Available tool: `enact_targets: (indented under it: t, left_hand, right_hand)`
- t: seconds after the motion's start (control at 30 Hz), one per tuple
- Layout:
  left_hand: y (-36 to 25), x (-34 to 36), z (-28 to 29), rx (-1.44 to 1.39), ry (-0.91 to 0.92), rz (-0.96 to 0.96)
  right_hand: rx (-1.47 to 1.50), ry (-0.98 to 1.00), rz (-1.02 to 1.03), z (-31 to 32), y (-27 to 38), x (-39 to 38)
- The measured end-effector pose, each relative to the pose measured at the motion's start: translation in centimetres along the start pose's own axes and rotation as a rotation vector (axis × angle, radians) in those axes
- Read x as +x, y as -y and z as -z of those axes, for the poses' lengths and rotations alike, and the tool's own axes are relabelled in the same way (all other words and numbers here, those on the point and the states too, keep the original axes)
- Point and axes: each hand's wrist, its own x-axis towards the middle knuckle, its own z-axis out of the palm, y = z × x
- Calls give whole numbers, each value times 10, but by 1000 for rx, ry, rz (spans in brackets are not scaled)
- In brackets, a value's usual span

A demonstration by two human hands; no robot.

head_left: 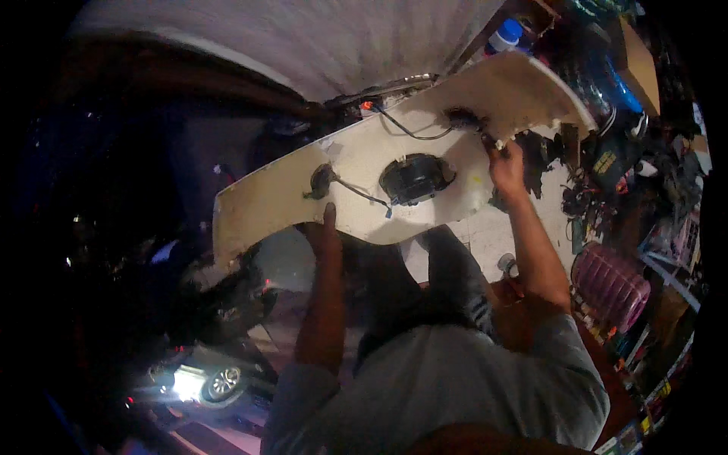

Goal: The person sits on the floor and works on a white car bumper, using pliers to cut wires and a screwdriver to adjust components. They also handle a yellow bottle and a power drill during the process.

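Note:
Between my two hands is a long, curved off-white panel (258, 201), tilted up toward the right. My left hand (326, 227) grips its near edge, thumb on top and fingers hidden underneath. At the panel's ragged right part, my right hand (506, 167) is closed on the edge, close to a dark fitting (464, 118). A black oval unit (409, 179) sits in the panel's middle. To its left is a round black fitting (321, 182), whose cable ends in a blue connector (388, 213). Another cable (409, 133) runs from the right fitting to an orange-red end.
A pink ribbed plastic item (610, 288) lies at the right amid tangled clutter. Beyond the panel stand a blue-lidded container (506, 35) and a cardboard box (638, 68). A pale, broad surface (303, 38) spans the top. Lower left, a vehicle wheel (221, 385) shows.

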Motion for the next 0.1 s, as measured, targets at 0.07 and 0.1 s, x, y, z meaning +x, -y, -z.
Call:
enact_targets:
  t: [0.07,0.1]
  left_hand:
    - [-55,-38,23,-147,-25,48]
    - [-72,-51,33,-227,-32,65]
  right_hand:
    - [37,-1,72,25,29,8]
    - [54,-5,113,34,42,14]
